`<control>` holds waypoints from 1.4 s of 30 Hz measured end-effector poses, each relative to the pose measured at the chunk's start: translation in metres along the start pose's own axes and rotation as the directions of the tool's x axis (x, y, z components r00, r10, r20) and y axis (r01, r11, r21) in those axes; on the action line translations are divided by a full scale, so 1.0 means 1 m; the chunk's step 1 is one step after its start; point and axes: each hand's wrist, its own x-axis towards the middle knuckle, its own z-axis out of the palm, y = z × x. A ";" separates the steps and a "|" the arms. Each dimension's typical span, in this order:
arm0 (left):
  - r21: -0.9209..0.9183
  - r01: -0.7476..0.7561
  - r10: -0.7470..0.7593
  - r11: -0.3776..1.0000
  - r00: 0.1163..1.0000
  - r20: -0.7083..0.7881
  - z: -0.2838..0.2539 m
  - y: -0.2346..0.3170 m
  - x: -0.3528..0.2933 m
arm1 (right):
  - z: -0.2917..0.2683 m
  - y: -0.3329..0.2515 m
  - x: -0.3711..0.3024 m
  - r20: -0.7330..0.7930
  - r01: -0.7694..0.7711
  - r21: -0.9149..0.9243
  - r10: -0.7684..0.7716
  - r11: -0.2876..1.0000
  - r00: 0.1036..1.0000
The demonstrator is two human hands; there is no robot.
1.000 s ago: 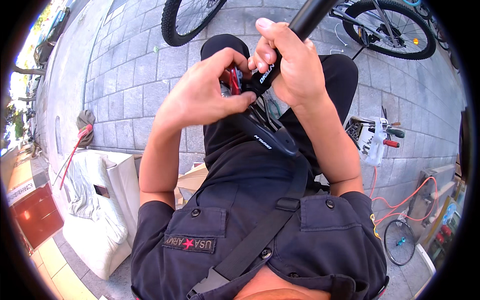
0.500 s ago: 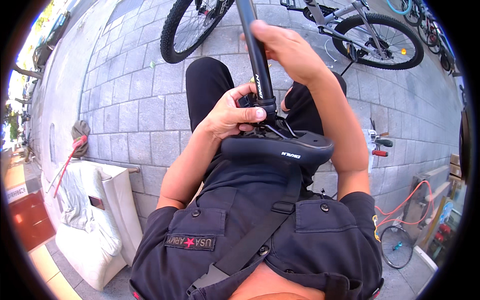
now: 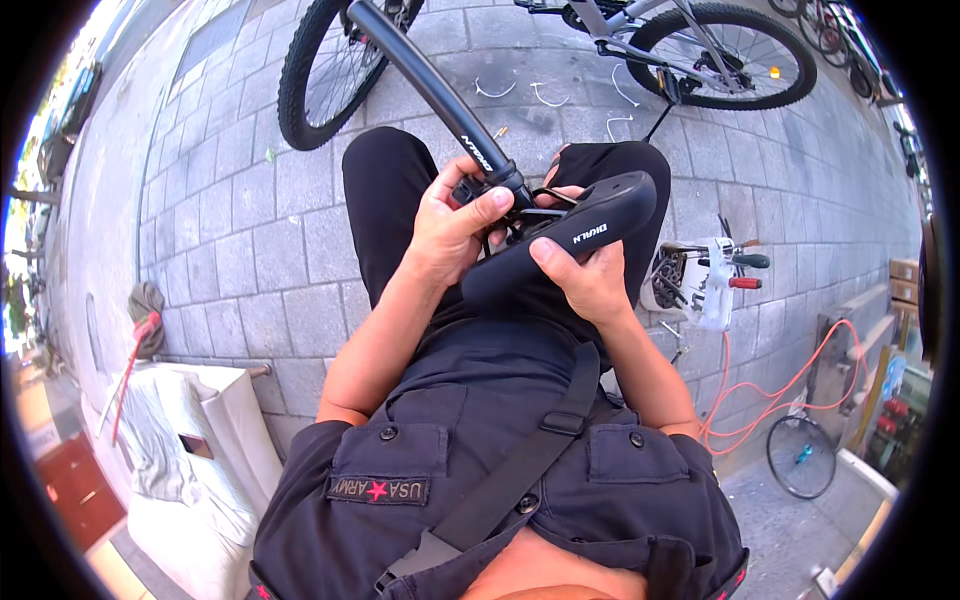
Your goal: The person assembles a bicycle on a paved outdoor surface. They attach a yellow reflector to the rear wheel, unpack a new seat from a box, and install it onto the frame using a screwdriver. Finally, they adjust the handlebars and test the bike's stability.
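A black bicycle saddle (image 3: 560, 240) lies tilted over my lap, joined at its rails to a long black seatpost (image 3: 425, 85) that points away to the upper left. My left hand (image 3: 455, 225) is closed round the clamp end of the post, where a small dark part (image 3: 467, 190) shows between thumb and fingers; what exactly that part is I cannot make out. On the saddle's near right side my right hand (image 3: 585, 275) grips the shell, thumb on top and fingers partly hidden beneath it.
Ahead stands a grey bicycle (image 3: 690, 50) on its kickstand, near a front wheel (image 3: 335, 80). To my right are a container of tools (image 3: 710, 285), an orange hose (image 3: 770, 390) and a loose wheel rim (image 3: 800, 455). A white-covered seat (image 3: 195, 470) stands left.
My right hand has come down from the seatpost to the saddle. The saddle has turned, and the post now leans to the left. My left hand stays at the clamp.
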 end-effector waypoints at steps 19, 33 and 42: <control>0.141 0.047 -0.086 0.989 0.954 0.287 -0.041 0.019 0.001 | -0.003 -0.015 0.003 0.029 0.076 0.035 -0.077 0.996 0.997; 0.405 0.062 -0.185 0.912 0.945 0.271 -0.002 -0.012 0.031 | -0.082 -0.006 0.013 0.088 -0.231 0.040 0.227 0.972 0.970; 0.507 0.009 -0.068 0.862 0.993 0.098 -0.018 -0.015 0.013 | -0.266 -0.032 -0.058 -0.651 -0.421 -0.741 -0.406 0.523 0.642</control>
